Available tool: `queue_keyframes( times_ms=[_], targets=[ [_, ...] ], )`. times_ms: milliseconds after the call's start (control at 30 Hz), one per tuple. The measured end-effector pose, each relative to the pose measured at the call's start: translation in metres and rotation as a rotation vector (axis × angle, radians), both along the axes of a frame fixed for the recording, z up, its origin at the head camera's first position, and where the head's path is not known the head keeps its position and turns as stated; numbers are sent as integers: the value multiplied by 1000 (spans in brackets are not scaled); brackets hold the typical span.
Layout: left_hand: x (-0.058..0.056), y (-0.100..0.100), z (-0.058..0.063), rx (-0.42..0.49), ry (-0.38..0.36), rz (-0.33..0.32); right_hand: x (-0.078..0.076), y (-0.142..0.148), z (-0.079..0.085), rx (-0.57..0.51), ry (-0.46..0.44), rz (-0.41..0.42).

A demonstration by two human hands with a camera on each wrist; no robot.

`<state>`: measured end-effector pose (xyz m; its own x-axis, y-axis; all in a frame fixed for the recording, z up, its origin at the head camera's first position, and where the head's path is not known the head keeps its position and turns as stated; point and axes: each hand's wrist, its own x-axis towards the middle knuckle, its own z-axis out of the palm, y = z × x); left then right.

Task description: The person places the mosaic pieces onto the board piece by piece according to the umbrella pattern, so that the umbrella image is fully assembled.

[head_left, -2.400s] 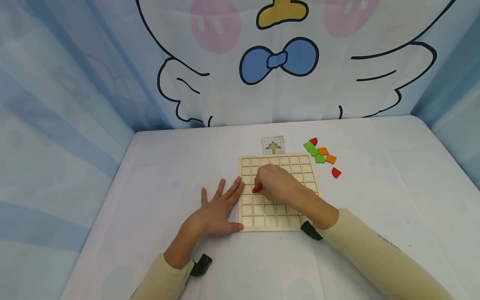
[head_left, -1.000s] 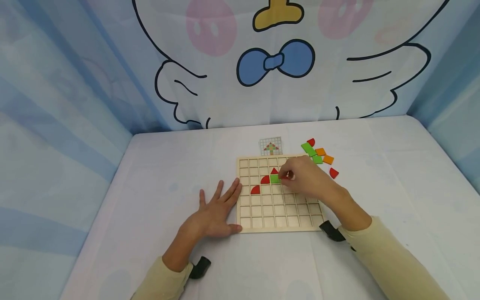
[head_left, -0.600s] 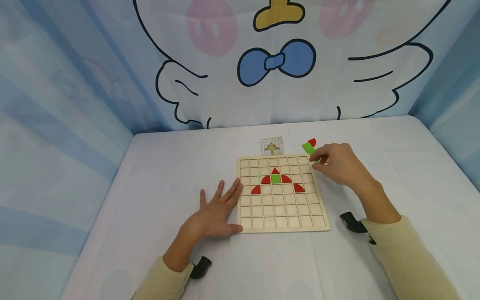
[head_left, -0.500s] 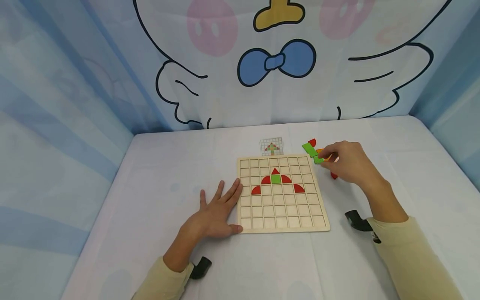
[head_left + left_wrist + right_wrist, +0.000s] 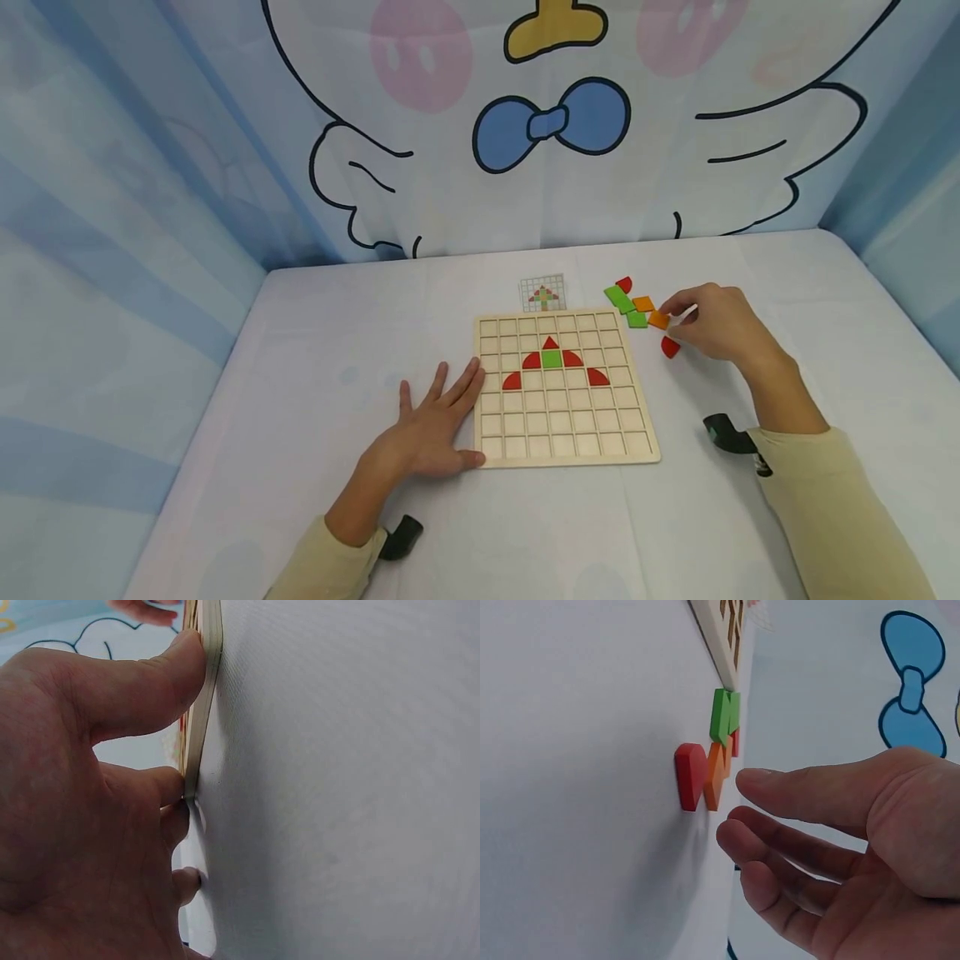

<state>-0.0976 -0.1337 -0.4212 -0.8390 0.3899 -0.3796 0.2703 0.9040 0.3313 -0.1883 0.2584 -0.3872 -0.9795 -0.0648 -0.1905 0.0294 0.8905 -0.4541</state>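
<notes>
My left hand [image 5: 431,429] lies with fingers spread, its fingertips and thumb touching the left edge of a wooden grid board [image 5: 525,425]. On the board sit a red triangle [image 5: 550,342], a green square [image 5: 551,358] and several red quarter-circle pieces, one being the right-hand quarter circle [image 5: 597,377]. Off the board's right side, my right hand [image 5: 716,325] hovers beside an orange square [image 5: 658,320] and a loose red quarter circle [image 5: 670,347]. In the right wrist view its thumb and fingers are apart, with nothing between them, short of the red piece [image 5: 691,776].
Behind the board lies a small pattern card [image 5: 542,293]. Near the board's far right corner are green squares [image 5: 637,319], another orange square [image 5: 642,304] and a red quarter circle [image 5: 624,285]. A printed curtain [image 5: 555,200] hangs behind the white table [image 5: 315,350].
Red quarter circles have come into place on the board's right side. My right hand has moved off the board, rightward to the loose pieces. The left hand has stayed put.
</notes>
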Motion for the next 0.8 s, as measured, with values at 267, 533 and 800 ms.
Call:
queue_keyframes(
  times_ms=[267, 533, 800],
  targets=[
    [0, 0, -1, -7, 0, 0, -6, 1, -12, -8, 23, -5],
    [0, 0, -2, -3, 4, -2, -9, 0, -17, -6, 44, -25],
    [0, -1, -3, -2, 7, 0, -9, 1, -19, -37, 48, -21]
  ],
)
